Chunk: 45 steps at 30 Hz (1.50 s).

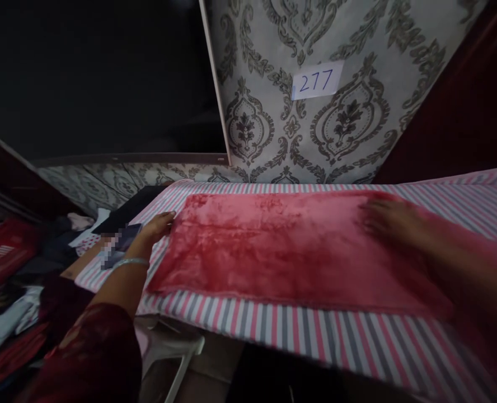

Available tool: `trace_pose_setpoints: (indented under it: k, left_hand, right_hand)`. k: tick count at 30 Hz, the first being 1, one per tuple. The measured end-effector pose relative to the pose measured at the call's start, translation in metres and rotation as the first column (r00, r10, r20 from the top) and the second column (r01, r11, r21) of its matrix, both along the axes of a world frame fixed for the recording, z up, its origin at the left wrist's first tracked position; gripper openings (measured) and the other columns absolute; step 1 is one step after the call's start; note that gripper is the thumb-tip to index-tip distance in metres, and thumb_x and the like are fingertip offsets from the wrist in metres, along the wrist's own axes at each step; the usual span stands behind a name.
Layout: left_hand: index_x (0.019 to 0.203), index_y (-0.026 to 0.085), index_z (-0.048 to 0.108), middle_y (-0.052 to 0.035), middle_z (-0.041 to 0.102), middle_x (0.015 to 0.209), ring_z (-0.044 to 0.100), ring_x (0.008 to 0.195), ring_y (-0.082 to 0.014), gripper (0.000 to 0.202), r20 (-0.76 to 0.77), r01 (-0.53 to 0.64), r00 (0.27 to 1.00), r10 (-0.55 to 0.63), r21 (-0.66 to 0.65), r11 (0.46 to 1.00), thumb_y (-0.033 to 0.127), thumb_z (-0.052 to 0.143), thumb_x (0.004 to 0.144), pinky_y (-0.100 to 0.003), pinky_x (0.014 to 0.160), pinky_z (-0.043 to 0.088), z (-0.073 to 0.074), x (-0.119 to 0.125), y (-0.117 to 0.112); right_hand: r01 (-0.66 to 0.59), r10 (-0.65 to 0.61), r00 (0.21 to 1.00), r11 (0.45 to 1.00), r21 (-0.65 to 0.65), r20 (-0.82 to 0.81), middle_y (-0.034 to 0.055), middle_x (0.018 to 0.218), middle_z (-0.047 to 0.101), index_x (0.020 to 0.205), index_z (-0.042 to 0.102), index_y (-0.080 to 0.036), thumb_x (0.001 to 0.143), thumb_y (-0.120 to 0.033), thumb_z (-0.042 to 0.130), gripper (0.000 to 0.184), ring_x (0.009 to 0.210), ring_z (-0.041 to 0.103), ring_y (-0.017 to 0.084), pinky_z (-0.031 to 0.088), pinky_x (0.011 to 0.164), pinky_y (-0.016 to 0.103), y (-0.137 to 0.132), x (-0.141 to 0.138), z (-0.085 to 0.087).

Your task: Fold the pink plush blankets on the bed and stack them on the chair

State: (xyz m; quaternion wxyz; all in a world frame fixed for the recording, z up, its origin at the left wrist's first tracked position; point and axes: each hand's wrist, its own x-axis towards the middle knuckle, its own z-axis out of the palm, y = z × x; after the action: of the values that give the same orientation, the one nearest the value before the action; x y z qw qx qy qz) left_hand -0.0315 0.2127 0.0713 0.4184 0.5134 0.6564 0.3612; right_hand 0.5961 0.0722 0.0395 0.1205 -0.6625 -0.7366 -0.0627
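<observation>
A red plush cloth (273,252) with darker and lighter patches lies spread flat as a long rectangle on the striped cover (248,324). At the cloth's left edge, my left hand (160,225) rests with its fingers stretched out near the upper left corner. Whether its fingertips touch the cloth I cannot tell. My right hand (385,218) lies palm down over the cloth's right part, fingers apart and blurred by motion. The right forearm hides part of the cloth's right end.
A dark phone-like item (126,238) lies left of my left wrist. Piled clothes and a red bag (5,252) are at far left. A white plastic chair (173,350) stands below the table edge. Behind are a large dark screen (106,78) and a paper marked 277 (318,81).
</observation>
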Motion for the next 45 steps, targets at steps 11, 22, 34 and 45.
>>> trace_pose_setpoints:
  k: [11,22,34,45]
  left_hand:
    - [0.114,0.015,0.062,-0.0024,0.071,0.076,0.067,0.059,-0.0119,0.045,0.424,-0.122,0.894,0.146,-0.085,0.989,0.01,0.077,0.072,-0.02,0.055,0.055,-0.012,-0.004,-0.139]
    - [0.137,0.017,0.053,0.0023,0.066,0.074,0.057,0.044,-0.0063,0.066,0.351,-0.132,0.929,0.117,0.017,0.991,0.007,0.073,0.075,-0.015,0.041,0.045,-0.016,0.004,-0.163]
    - [0.131,0.015,0.059,0.0022,0.067,0.065,0.063,0.048,-0.011,0.062,0.394,-0.196,0.903,0.171,0.024,0.98,-0.001,0.069,0.071,-0.017,0.046,0.051,0.005,-0.013,-0.151]
    - [0.133,0.013,0.055,-0.0097,0.075,0.088,0.071,0.07,-0.0171,0.064,0.171,-0.137,0.974,0.148,-0.077,0.988,0.023,0.081,0.075,-0.024,0.062,0.057,-0.015,-0.026,-0.139]
  right_hand:
    - [-0.345,0.345,0.918,0.938,0.035,-0.194,0.0137,0.145,0.055,0.139,0.058,-0.024,0.092,-0.039,0.054,0.05,0.132,0.052,0.035,0.042,0.108,0.059,-0.125,-0.137,-0.055]
    - [-0.284,0.292,0.945,0.956,0.072,-0.149,0.0137,0.142,0.058,0.141,0.056,-0.022,0.092,-0.02,0.047,0.05,0.131,0.054,0.03,0.045,0.108,0.055,-0.128,-0.142,-0.063]
    - [-0.216,0.261,0.955,0.938,0.272,-0.138,0.0083,0.132,0.066,0.137,0.061,-0.023,0.081,-0.002,0.04,0.063,0.121,0.063,0.023,0.053,0.104,0.044,-0.135,-0.148,-0.047]
    - [-0.24,0.312,0.938,0.899,0.366,-0.15,0.0079,0.132,0.066,0.133,0.064,-0.025,0.085,-0.006,0.042,0.057,0.12,0.063,0.025,0.053,0.101,0.047,-0.134,-0.143,-0.102]
